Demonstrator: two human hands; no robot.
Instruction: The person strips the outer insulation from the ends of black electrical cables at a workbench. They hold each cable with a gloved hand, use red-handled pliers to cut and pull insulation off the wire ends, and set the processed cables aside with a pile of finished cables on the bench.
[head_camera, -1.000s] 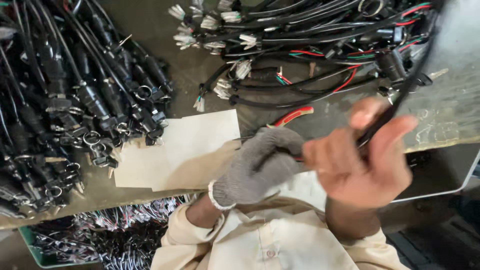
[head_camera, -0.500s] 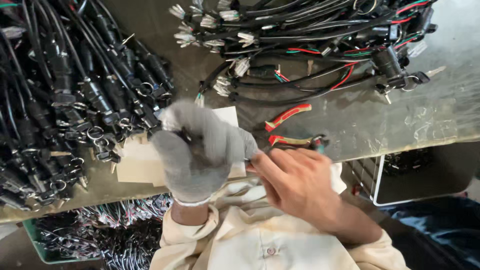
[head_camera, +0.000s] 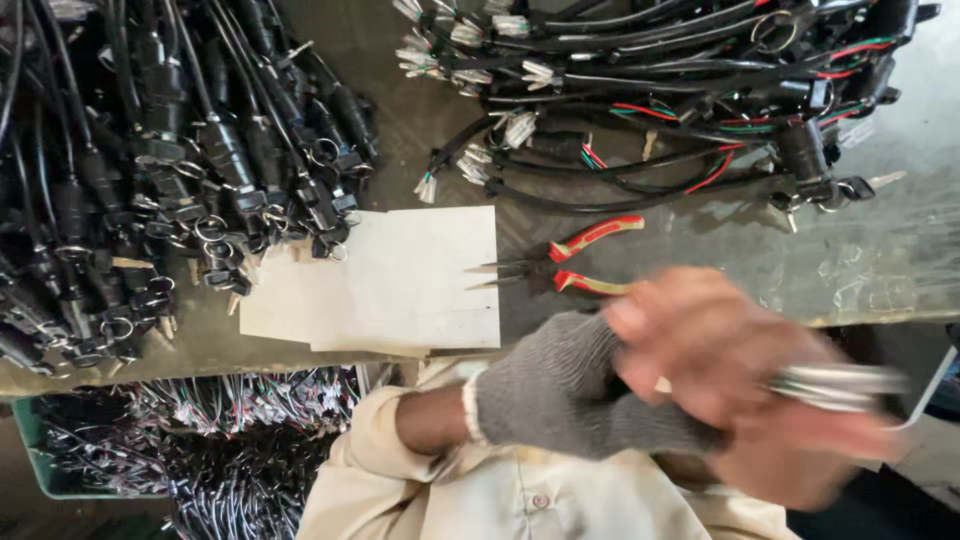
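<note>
My left hand (head_camera: 575, 395) wears a grey knit glove and sits low in view, close to my chest; its fingers are hidden behind my right hand. My bare right hand (head_camera: 725, 375) is blurred by motion and lies over the gloved fingers. It is closed around a pale silvery object (head_camera: 835, 385) that sticks out to the right, too smeared to identify. Red-handled pliers (head_camera: 575, 262) lie on the table just above both hands, untouched, with their tips on a white card sheet (head_camera: 400, 280).
A big heap of black cable harnesses with key rings (head_camera: 150, 170) fills the left of the table. A second bundle with red and green wires (head_camera: 680, 100) lies at the top right. Below the table edge stands a green crate of wire bundles (head_camera: 150, 450).
My gloved left hand has come off the white sheet and dropped down and right toward my body. My right hand swung right and now grips a silvery object.
</note>
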